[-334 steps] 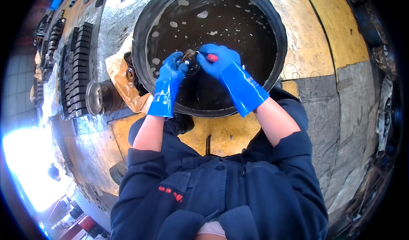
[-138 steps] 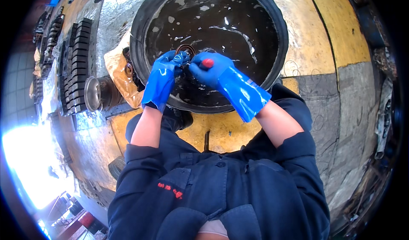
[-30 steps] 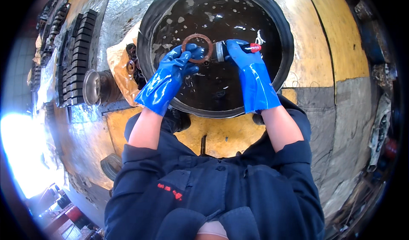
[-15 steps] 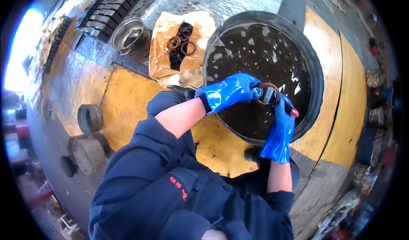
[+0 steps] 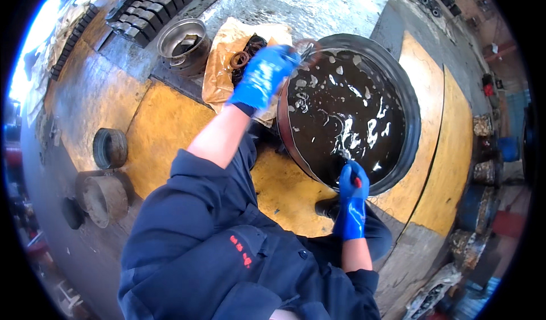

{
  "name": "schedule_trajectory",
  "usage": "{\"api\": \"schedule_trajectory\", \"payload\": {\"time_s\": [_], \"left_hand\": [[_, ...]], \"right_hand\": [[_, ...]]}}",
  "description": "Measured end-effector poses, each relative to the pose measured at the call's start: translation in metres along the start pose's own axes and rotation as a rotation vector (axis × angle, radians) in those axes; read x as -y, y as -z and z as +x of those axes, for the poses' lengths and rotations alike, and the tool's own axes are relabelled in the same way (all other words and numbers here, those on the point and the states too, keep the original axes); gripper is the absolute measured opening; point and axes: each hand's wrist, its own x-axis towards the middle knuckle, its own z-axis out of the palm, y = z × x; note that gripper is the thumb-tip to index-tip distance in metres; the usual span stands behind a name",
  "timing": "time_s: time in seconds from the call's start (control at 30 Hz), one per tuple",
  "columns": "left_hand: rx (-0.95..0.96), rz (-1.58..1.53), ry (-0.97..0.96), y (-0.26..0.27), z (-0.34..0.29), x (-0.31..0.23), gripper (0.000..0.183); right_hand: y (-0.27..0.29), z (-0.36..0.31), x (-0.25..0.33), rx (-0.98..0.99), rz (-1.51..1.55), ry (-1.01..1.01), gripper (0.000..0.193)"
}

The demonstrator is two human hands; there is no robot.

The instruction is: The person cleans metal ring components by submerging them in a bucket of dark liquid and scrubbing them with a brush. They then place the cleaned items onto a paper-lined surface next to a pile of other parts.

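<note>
A blue rubber glove covers my left hand [image 5: 265, 75], which is raised over the paper beside the tub and blurred by motion. Its fingers are closed on a brown ring [image 5: 307, 53] that hangs over the tub's far left rim. Also gloved in blue, my right hand [image 5: 354, 181] grips a tool with a red handle [image 5: 358, 182] at the tub's near edge. The tool's working end points at the dark liquid, and its kind is unclear. A round black tub [image 5: 410, 112] holds the liquid, with pale foam patches. More brown rings [image 5: 239, 59] lie on brown paper [image 5: 218, 87], partly behind my left hand.
Left of the paper stands a metal pot [image 5: 183, 47] with something inside. Hollow cylinders [image 5: 110, 148] rest on the floor at the left. A black segmented track [image 5: 153, 12] lies at the far left. Yellow floor plates [image 5: 170, 121] surround the tub.
My hands have parted. The left has swung up and left with the ring, away from the tool. My right hand has lowered toward the near rim with the red-handled tool. The view has shifted slightly.
</note>
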Motion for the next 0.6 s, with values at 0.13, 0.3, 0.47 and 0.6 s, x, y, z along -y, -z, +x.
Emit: {"api": "schedule_trajectory", "payload": {"time_s": [0.13,0.3,0.47,0.6], "left_hand": [[-0.086,0.035,0.146,0.067,0.03,0.057,0.042],[-0.065,-0.302,0.532,0.091,0.042,0.199,0.035],[-0.022,-0.279,0.707,0.063,0.041,0.257,0.035],[-0.059,-0.409,0.733,0.049,0.055,0.289,0.034]], "right_hand": [[-0.003,0.003,-0.001,0.018,-0.098,-0.01,0.025],[-0.003,-0.004,0.029,0.053,-0.341,-0.06,0.026],[0.002,-0.01,0.038,-0.002,-0.331,0.025,0.022],[0.0,-0.008,0.038,0.011,-0.291,0.006,0.021]]}}
